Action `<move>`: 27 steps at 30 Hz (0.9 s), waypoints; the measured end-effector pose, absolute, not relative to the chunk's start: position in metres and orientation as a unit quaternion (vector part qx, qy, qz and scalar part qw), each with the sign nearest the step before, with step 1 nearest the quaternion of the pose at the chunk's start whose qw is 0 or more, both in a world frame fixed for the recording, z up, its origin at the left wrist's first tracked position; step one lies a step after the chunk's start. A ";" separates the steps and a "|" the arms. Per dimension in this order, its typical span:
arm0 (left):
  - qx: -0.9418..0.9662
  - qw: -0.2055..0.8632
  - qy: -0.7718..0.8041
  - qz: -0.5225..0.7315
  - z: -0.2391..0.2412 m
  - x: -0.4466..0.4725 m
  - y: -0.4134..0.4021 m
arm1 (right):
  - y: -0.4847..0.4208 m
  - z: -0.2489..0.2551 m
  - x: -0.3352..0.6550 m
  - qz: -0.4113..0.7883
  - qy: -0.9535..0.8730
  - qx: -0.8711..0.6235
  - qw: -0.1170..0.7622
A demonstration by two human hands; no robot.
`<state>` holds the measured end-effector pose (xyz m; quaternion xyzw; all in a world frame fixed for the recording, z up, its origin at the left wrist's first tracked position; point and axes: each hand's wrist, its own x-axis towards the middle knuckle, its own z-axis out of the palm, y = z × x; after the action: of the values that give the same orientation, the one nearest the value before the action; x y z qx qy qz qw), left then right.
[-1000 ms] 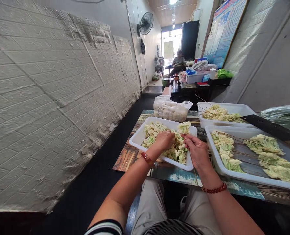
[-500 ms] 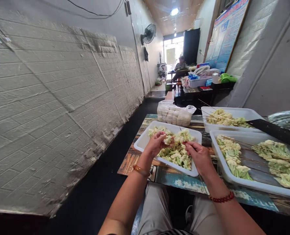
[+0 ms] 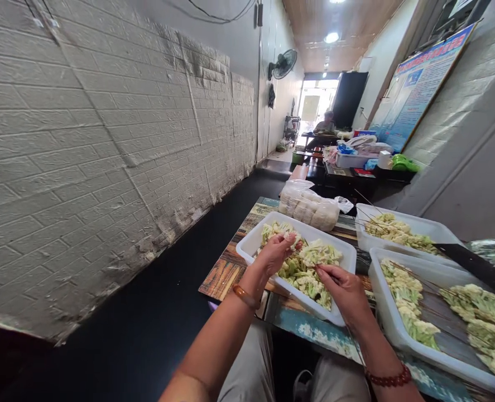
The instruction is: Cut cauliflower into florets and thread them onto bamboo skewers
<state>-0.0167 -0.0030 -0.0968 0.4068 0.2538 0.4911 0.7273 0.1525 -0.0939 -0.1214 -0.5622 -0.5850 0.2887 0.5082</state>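
Note:
My left hand is over the near white tub, its fingers closed on a pale cauliflower floret. My right hand pinches a thin skewer, whose lower length runs down past the wrist. Just beyond the right fingertips is a larger cauliflower piece; whether the skewer passes into it I cannot tell. Loose cauliflower florets fill much of the tub beneath both hands.
Right of me, a second tub holds skewered cauliflower, with another tub behind it. A dark flat bar lies across them. A bag of white round items stands behind the near tub. A person sits far back.
The view has turned left and down, so the table appears shifted to the right. Both hands stay over the near tub, still holding the floret and the skewer.

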 end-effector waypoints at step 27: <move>0.411 0.746 0.192 0.487 -0.095 -0.027 -0.008 | -0.103 -0.119 0.143 0.225 -0.596 -0.578 0.509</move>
<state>-0.0267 -0.0079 -0.0947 0.4114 0.1922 0.4875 0.7458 0.1434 -0.1032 -0.1187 -0.5783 -0.5964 0.2247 0.5093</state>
